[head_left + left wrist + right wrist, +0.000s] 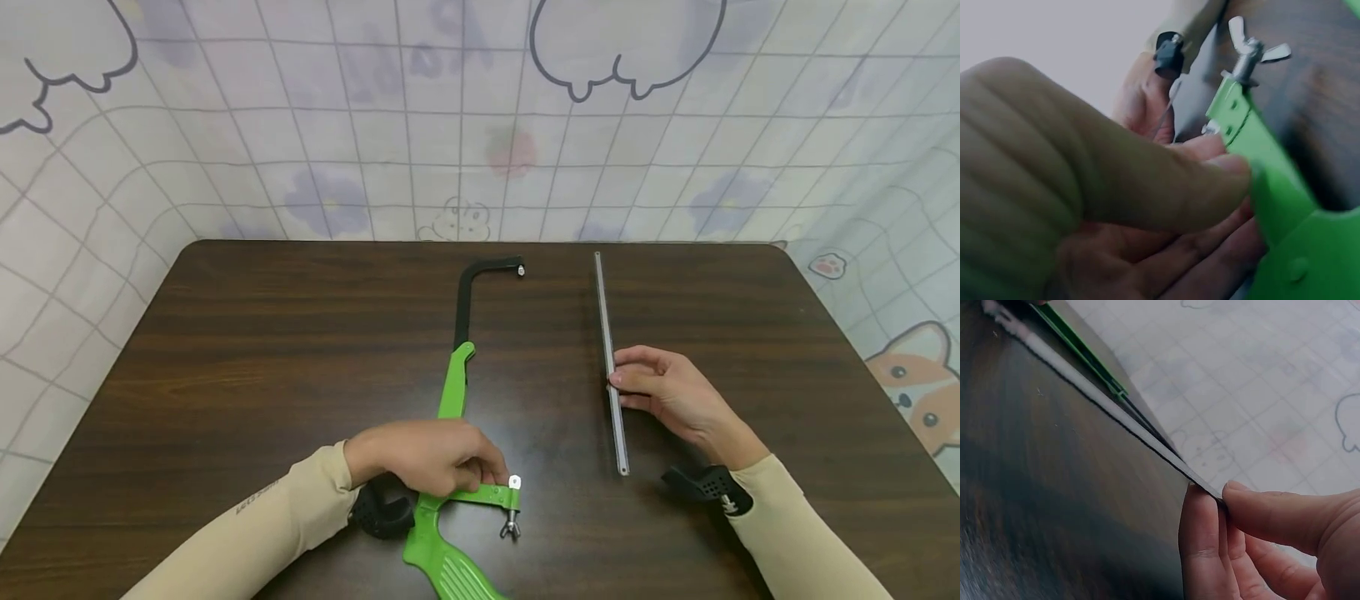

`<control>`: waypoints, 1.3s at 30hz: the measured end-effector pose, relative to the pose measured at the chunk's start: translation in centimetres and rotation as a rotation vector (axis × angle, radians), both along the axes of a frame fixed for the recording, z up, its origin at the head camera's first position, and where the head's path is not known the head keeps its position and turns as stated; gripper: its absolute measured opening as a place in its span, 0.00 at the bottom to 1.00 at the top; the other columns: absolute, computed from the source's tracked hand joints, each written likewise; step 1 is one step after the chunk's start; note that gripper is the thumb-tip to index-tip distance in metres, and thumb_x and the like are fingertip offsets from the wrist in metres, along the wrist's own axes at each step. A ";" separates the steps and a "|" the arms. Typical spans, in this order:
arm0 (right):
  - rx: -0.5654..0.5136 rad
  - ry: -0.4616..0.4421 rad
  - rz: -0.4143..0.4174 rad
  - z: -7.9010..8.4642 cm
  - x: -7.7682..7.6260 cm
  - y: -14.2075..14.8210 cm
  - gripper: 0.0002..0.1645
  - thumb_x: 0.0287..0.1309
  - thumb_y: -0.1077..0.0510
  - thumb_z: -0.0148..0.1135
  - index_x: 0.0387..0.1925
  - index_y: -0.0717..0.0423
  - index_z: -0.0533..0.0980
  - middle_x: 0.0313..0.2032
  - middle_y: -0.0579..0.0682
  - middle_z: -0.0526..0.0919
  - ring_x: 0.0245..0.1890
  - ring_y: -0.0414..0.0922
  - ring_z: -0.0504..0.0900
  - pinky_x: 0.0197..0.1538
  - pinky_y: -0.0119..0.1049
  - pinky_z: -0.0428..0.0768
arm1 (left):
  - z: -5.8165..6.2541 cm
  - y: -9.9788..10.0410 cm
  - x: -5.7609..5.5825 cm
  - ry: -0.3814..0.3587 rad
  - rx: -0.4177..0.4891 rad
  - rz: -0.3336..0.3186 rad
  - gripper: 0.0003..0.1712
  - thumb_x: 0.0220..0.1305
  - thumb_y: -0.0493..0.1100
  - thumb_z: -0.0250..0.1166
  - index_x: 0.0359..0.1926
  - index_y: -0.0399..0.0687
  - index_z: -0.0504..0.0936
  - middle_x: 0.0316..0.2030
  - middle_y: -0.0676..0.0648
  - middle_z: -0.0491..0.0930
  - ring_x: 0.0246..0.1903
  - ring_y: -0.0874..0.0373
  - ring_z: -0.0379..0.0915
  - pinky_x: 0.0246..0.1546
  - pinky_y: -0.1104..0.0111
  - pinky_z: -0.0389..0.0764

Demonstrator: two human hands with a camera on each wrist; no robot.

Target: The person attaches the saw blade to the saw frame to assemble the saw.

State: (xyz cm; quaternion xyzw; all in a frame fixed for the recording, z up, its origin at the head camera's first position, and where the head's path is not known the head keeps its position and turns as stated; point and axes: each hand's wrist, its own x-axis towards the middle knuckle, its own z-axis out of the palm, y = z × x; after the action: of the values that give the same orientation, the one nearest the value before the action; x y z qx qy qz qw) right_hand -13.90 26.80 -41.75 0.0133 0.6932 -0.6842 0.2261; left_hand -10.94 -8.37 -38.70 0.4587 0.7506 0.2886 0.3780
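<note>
A hacksaw frame (453, 387), bright green with a black bent front end (465, 304), extends along the middle of the table. My left hand (431, 454) grips its green lower arm, thumb against the arm in the left wrist view. A wing nut (511, 527) and a small silver blade holder (514, 482) are at that arm's tip. To the right, my right hand (675, 396) pinches a thin silver hacksaw blade (604, 321) between thumb and fingers. The blade is apart from the frame. Part of the frame's green body is hidden under the left hand.
A dark wood-grain table (262, 350) lies beneath both hands, with rounded far corners. Behind it and along the sides hangs a pale checked curtain (420, 142) with cartoon drawings. Each wrist carries a black strapped device (382, 510).
</note>
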 end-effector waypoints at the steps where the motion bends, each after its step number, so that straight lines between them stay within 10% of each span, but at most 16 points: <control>1: 0.002 0.004 0.001 0.0 0.0 -0.1 0.10 0.68 0.62 0.64 0.49 0.53 0.76 0.36 0.39 0.88 0.37 0.36 0.87 0.45 0.32 0.86 | 0.0 0.0 -0.2 -0.004 0.004 -0.018 0.19 0.74 0.29 0.53 0.58 0.43 0.84 0.49 0.48 0.87 0.43 0.71 0.81 0.49 0.77 0.80; 14: 0.003 0.015 0.023 0.1 0.1 -2.7 0.14 0.66 0.64 0.65 0.51 0.56 0.74 0.34 0.39 0.88 0.36 0.36 0.86 0.45 0.33 0.87 | -0.4 -0.4 -2.3 -0.186 -0.060 -0.111 0.26 0.69 0.30 0.63 0.67 0.45 0.78 0.56 0.50 0.84 0.49 0.73 0.78 0.56 0.77 0.79; 39: 0.029 0.037 0.053 -0.3 -0.2 -6.6 0.23 0.67 0.66 0.63 0.59 0.71 0.68 0.36 0.40 0.86 0.37 0.35 0.86 0.45 0.34 0.88 | -0.9 -0.5 -2.5 -0.190 -0.045 -0.121 0.26 0.69 0.29 0.61 0.66 0.46 0.79 0.52 0.52 0.84 0.47 0.74 0.78 0.55 0.77 0.79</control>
State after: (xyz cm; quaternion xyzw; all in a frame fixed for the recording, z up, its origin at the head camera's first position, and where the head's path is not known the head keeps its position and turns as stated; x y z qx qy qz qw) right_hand -14.10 20.16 -42.08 -0.0144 0.7072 -0.6681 0.2309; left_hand -13.42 -8.87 -39.64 0.4650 0.6887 0.2904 0.4745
